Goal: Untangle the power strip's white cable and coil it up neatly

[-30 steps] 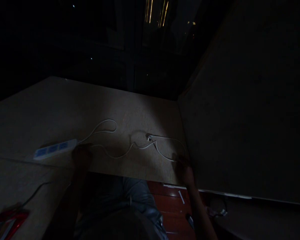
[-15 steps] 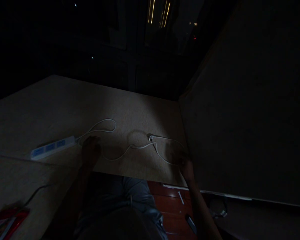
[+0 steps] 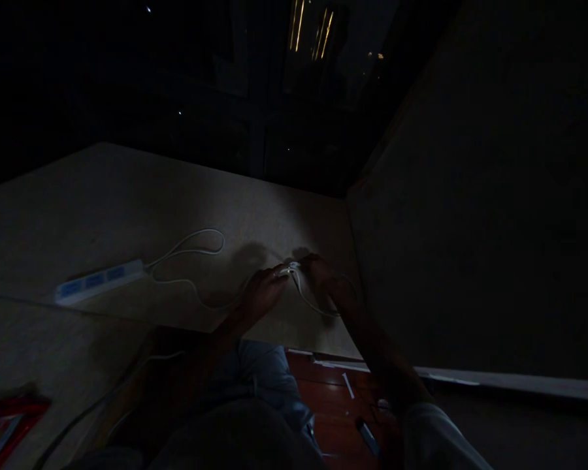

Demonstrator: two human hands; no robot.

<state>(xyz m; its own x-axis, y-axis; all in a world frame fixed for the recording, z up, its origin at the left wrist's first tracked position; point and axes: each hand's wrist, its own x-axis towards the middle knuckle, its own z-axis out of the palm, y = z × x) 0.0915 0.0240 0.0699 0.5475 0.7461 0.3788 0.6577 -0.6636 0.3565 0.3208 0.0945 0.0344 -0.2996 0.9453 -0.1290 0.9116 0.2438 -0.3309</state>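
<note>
A white power strip (image 3: 100,282) with blue socket faces lies at the left of the table. Its white cord (image 3: 189,250) loops on the tabletop and runs right, passing under my left hand. My left hand (image 3: 263,292) is closed, its fingertips pinching the cord by the white plug (image 3: 291,266). From the other side my right hand (image 3: 321,273) reaches in, fingers closed around the cord at the plug. The dim light hides the exact grip of both hands. Below the plug, a length of cord curves down to the right, partly behind my right forearm.
The pale table (image 3: 255,202) meets a dark wall panel (image 3: 470,228) on the right. A red packet (image 3: 17,418) lies at the lower left, near a dark cable (image 3: 73,424). Below the table edge is a reddish floor (image 3: 330,398) with a small dark object (image 3: 368,436).
My left hand has moved right from beside the power strip to the plug. My right hand has come up and left from the cord's right bend, and both now meet at the plug.
</note>
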